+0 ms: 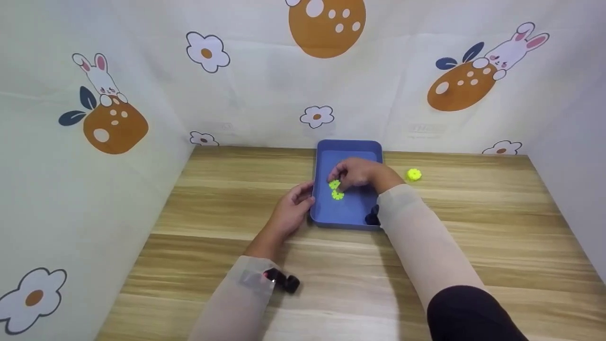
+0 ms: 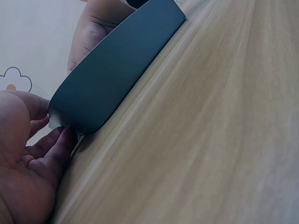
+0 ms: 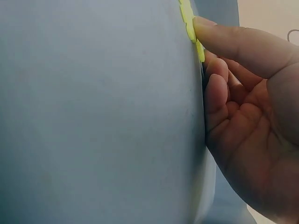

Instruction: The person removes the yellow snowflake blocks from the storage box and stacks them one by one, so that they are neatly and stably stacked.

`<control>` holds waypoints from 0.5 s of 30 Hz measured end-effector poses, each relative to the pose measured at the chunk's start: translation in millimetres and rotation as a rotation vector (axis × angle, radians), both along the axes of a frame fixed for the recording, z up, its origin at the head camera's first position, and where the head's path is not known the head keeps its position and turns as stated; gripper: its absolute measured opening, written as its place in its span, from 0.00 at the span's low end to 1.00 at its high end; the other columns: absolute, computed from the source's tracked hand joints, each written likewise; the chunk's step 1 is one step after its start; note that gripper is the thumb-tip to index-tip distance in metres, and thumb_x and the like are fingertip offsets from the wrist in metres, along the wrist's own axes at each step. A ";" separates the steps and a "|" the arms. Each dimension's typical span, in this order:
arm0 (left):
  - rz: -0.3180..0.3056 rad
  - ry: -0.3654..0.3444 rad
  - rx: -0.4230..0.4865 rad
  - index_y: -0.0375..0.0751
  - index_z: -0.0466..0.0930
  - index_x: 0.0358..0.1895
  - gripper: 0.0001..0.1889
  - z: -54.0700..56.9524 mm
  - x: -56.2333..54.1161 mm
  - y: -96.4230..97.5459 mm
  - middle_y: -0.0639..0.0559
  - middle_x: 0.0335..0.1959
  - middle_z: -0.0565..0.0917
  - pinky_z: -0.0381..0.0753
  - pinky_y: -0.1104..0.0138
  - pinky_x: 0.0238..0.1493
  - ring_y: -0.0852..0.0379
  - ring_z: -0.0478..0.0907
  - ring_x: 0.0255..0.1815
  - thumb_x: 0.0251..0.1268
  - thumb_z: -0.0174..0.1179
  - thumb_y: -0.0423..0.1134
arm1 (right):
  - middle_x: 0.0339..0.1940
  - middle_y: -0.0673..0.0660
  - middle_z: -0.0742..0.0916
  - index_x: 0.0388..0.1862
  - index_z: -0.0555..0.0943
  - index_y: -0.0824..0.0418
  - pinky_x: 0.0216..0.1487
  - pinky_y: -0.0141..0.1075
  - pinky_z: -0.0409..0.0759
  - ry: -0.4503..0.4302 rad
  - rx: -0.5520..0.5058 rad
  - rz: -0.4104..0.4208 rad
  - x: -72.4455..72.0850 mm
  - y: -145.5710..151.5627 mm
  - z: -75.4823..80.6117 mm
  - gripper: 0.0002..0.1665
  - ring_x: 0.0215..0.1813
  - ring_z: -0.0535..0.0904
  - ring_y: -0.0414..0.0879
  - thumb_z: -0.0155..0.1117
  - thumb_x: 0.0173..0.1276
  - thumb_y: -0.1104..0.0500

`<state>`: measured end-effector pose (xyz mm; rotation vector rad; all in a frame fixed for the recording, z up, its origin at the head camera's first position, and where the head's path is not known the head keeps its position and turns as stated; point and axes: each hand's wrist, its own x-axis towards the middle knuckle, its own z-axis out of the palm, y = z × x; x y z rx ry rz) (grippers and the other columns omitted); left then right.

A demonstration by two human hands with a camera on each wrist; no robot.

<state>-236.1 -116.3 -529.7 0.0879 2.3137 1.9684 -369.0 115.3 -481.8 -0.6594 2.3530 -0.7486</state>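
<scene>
A blue rectangular tray [image 1: 349,210] lies on the wooden table. Inside it are two small neon-yellow notched plastic discs, an upper disc [image 1: 334,184] and a lower disc [image 1: 337,194], close together. My right hand [image 1: 357,173] reaches into the tray and pinches at the discs with thumb and fingers. In the right wrist view, the thumb [image 3: 233,42] touches a yellow disc [image 3: 188,21], and the other fingers are curled; which disc is held is partly hidden. My left hand [image 1: 289,210] rests its fingers against the outside of the tray's left wall, also seen in the left wrist view.
Right of the tray, another neon-yellow notched piece [image 1: 414,174] lies on the table [image 1: 473,227]. A pale curtain [image 1: 265,85] printed with rabbits, oranges and flowers stands behind and to the left. A dark wrist camera [image 1: 284,280] is on the left forearm.
</scene>
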 end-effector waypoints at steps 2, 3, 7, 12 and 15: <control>-0.002 0.005 -0.001 0.39 0.74 0.76 0.25 0.4 0.3 -0.1 0.41 0.75 0.79 0.78 0.53 0.78 0.43 0.79 0.74 0.79 0.59 0.33 | 0.44 0.50 0.88 0.56 0.89 0.53 0.52 0.35 0.78 0.007 -0.013 0.003 -0.1 0.0 -0.8 0.20 0.48 0.79 0.45 0.77 0.64 0.59; -0.005 0.005 0.000 0.39 0.74 0.76 0.25 0.8 0.7 -0.2 0.41 0.75 0.78 0.78 0.53 0.78 0.43 0.79 0.74 0.79 0.59 0.33 | 0.45 0.50 0.88 0.56 0.89 0.54 0.52 0.34 0.78 0.010 -0.020 0.003 -0.1 -0.2 -0.9 0.20 0.49 0.79 0.44 0.76 0.64 0.60; -0.009 0.000 0.001 0.38 0.73 0.77 0.26 2.5 1.3 -0.3 0.41 0.76 0.78 0.78 0.53 0.78 0.43 0.78 0.75 0.79 0.58 0.34 | 0.46 0.50 0.89 0.56 0.89 0.55 0.55 0.33 0.78 0.011 -0.043 -0.005 -0.1 -1.0 -1.6 0.21 0.50 0.79 0.44 0.74 0.63 0.60; -0.010 -0.008 -0.001 0.39 0.73 0.77 0.26 2.6 0.9 -0.2 0.41 0.76 0.78 0.78 0.53 0.78 0.43 0.78 0.75 0.79 0.58 0.34 | 0.45 0.48 0.87 0.56 0.90 0.52 0.55 0.34 0.76 0.002 -0.037 -0.028 1.2 -2.8 -0.9 0.21 0.50 0.78 0.44 0.78 0.62 0.55; -0.007 -0.020 0.002 0.39 0.74 0.77 0.26 2.2 0.9 -0.2 0.42 0.76 0.78 0.78 0.53 0.78 0.44 0.78 0.76 0.80 0.58 0.34 | 0.42 0.48 0.86 0.56 0.89 0.52 0.53 0.35 0.75 -0.001 -0.037 -0.038 1.5 -4.8 -0.3 0.21 0.48 0.77 0.44 0.79 0.63 0.53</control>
